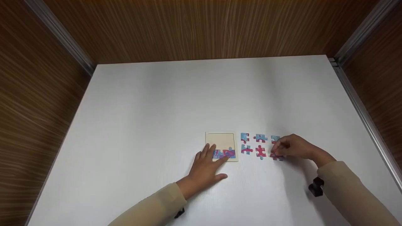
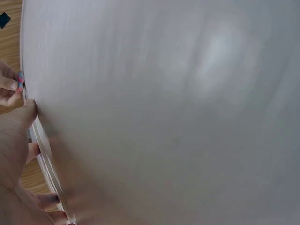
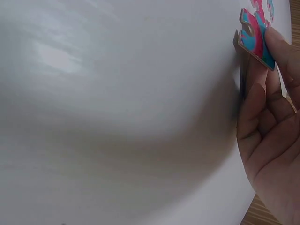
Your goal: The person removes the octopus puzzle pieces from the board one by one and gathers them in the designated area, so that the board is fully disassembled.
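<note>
Beige sleeves [image 1: 351, 188] come nearest in the head view. Left hand [image 1: 204, 168] lies over the pale square tray [image 1: 236, 147], fingers apart, grasping nothing; fitted pieces [image 1: 228, 153] show along its lower side (the upper recess is bare). Right hand [image 1: 292, 147] works among loose jigsaw pieces [image 1: 260, 151] beside the tray.

Left wrist view: smooth white tabletop [image 2: 164, 117], with sheen.

Right wrist view: thumb and fingers clamp one piece [image 3: 258, 42], thin, notched, straight-edged, blue and pink, tilted. Apparent step: picking up; next calls for orienting and seating it.
</note>
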`<state>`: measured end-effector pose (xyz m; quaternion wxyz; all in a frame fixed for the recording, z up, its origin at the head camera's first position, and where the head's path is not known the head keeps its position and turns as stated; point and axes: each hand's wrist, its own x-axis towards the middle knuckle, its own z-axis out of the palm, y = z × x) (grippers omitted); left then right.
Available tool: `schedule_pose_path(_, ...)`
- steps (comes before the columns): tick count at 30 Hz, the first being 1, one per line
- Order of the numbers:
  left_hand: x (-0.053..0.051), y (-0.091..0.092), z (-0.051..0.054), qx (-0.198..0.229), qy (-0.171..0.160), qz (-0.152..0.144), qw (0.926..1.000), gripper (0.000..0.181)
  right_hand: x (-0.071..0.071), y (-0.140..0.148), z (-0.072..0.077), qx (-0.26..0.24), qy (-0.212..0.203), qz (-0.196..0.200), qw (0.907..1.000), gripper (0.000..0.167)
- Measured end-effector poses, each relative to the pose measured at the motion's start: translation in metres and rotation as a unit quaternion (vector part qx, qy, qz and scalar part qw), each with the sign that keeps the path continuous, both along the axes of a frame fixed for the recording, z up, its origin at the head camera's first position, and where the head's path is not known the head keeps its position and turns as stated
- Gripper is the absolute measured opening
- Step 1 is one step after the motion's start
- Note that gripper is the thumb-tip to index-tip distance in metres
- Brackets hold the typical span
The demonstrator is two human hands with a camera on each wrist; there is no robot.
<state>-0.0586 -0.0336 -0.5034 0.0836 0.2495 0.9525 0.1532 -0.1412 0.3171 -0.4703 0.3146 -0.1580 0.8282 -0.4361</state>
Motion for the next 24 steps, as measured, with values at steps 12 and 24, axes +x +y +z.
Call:
schedule_pose_path(12,-0.0010,0.0001,-0.0003,-0.013,-0.009,0.003,0.9999,0.064,-0.0002,-0.0003,-0.0063,0.030,0.035,-0.025,0.9986,0.010)
schedule_pose_path(24,-0.0023,0.0012,-0.0006,-0.013,-0.007,0.006,0.9999,0.063,0.0020,-0.0012,-0.0054,0.071,0.092,-0.041,0.9924,0.012)
